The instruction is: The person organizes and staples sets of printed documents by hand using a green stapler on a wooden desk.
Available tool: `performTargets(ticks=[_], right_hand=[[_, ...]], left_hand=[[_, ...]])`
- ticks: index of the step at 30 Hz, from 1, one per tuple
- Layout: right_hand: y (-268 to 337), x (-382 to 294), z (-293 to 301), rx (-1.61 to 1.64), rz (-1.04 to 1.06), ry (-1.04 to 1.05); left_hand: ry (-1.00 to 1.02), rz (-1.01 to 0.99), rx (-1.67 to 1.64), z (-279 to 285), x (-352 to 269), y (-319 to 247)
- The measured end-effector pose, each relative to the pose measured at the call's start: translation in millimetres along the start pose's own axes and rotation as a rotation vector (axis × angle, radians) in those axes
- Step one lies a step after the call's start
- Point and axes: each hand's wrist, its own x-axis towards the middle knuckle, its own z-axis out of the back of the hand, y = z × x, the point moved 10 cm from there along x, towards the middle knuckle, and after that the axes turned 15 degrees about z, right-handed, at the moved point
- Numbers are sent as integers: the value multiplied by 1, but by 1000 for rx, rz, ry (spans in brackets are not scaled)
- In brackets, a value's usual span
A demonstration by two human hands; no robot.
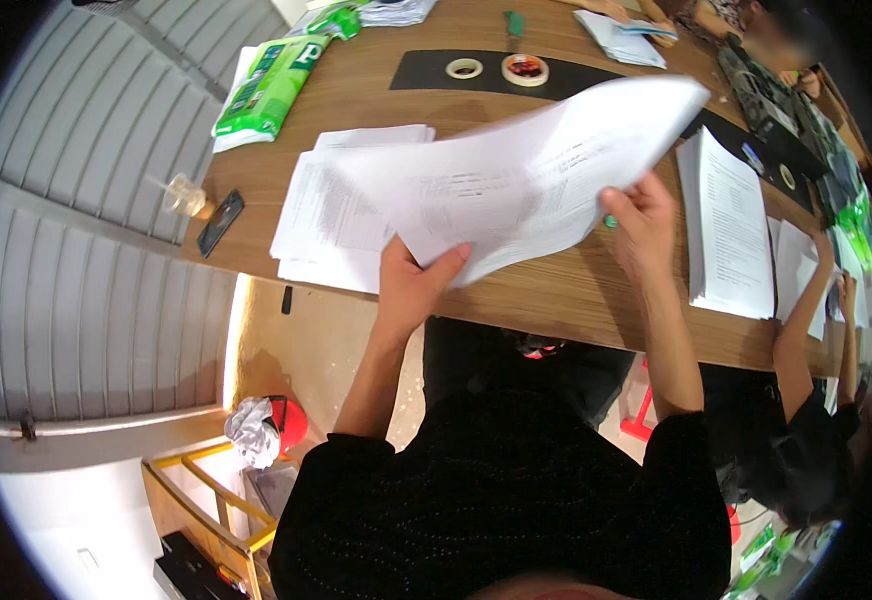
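Both my hands grip printed paper sheets (511, 180), lifted over the wooden table and bowed, with the far right edge blurred. My left hand (415, 285) pinches the near left part, its thumb on top. At the right edge, my right hand (642, 221) holds on with its thumb over the paper. Beneath the left end of the sheets lies a stack of printed pages (331, 210), partly covered. To the right of my right hand rests a thicker stack of printed pages (732, 225). A small green object (611, 221) shows beside my right thumb; what it is I cannot tell.
A phone (221, 223) and a plastic drink cup (187, 197) are at the table's left edge. Beyond lie a green paper package (271, 86), tape rolls (464, 69) (524, 70) and a green-handled scraper (513, 26). Co-workers' arms (807, 322) handle papers at right.
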Motion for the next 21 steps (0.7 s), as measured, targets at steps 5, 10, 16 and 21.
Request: performTargets(ticks=[5,10,16,21], right_hand=[[45,-68,72,-362,184,-328],[-5,-98,86,-382,-9,-307],[-15,-95,91,-395,-85,-305],[6,-84,66,-288,-65,-262]], left_hand=[[321,26,44,-68,6,29],[238,-94,254,-94,26,52],[262,-91,310,-100,36,58],[101,-273,298,-56,41,26]])
